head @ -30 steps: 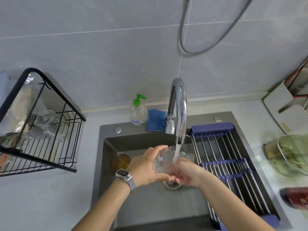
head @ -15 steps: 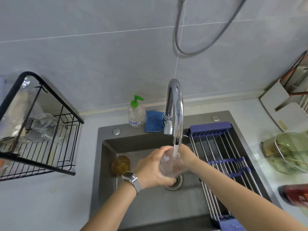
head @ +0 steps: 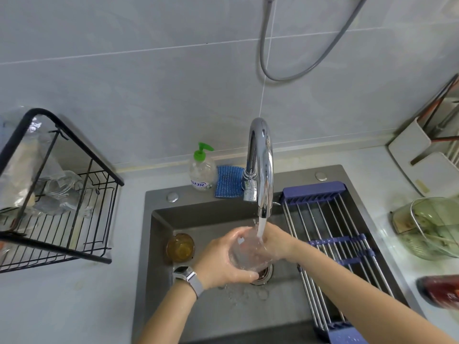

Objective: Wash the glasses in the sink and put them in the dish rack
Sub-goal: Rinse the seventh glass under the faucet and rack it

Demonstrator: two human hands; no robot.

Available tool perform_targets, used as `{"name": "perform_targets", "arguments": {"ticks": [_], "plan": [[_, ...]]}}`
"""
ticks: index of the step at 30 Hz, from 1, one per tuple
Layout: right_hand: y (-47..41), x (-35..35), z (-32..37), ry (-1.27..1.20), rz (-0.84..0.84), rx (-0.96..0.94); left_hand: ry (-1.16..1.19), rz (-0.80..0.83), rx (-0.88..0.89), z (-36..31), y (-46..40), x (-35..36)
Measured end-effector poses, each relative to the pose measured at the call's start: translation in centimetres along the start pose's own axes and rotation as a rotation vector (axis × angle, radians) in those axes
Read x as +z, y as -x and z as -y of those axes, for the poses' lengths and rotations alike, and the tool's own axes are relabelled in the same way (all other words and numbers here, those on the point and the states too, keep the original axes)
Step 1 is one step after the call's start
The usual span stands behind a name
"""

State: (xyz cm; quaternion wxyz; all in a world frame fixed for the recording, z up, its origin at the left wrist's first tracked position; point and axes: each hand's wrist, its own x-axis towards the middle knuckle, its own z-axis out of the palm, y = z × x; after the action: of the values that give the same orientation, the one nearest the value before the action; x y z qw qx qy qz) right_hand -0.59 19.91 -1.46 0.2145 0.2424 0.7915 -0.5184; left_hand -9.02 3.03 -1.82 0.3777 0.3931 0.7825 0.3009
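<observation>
I hold a clear glass (head: 248, 256) upright under the running faucet (head: 260, 167), over the drain of the dark sink (head: 159, 244). My left hand (head: 221, 259) grips its left side and base. My right hand (head: 278, 242) is at the rim on the right, with fingers reaching into the glass; the water stream falls onto them. An amber glass (head: 180, 247) stands in the sink's back left corner. The black wire dish rack (head: 74, 219) on the left counter holds clear glassware (head: 59, 192).
A soap bottle (head: 202, 170) and a blue sponge (head: 228, 181) sit behind the sink. A purple roll-up drying mat (head: 330, 232) covers the sink's right part. A green glass bowl (head: 432, 227) and a red object (head: 442, 290) lie on the right counter.
The glass has turned from lying tilted between both hands to standing upright under the stream. My right hand has moved from below the glass to its rim.
</observation>
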Motion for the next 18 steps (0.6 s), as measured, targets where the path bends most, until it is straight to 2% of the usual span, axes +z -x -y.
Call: {"name": "perform_targets", "arguments": {"ticks": [2,3,6,7,10,12,14,16,18], "plan": [[-0.2,0.1,-0.6,-0.126,0.185,0.074,0.044,0.015,-0.025,0.5,-0.1,-0.3],[-0.4,0.4,-0.9,-0.138,0.192,0.115,0.056,0.022,-0.028,0.4,-0.2,-0.2],[-1.4,1.4,-1.5,-0.078,-0.046,0.175,0.005,0.073,-0.026,-0.3,-0.3,-0.4],[-1.2,1.6,-1.3,-0.104,-0.051,0.156,-0.020,0.080,-0.034,-0.4,-0.4,-0.6],[1.0,0.6,0.0,-0.304,0.074,0.097,0.037,0.013,-0.030,-0.3,-0.3,-1.4],[2.2,0.2,0.4,-0.421,0.119,0.087,0.295,-0.123,-0.083,-0.1,-0.1,-1.6],[2.7,0.4,0.7,-0.522,0.100,0.118,0.801,-0.239,-0.249,0.4,0.0,-1.2],[3.2,0.9,1.3,-0.616,0.071,0.163,1.215,-0.269,-0.357,1.0,-0.1,0.0],[3.6,1.5,1.9,-0.666,0.053,0.174,1.388,-0.344,-0.464,2.0,-0.5,1.2]]}}
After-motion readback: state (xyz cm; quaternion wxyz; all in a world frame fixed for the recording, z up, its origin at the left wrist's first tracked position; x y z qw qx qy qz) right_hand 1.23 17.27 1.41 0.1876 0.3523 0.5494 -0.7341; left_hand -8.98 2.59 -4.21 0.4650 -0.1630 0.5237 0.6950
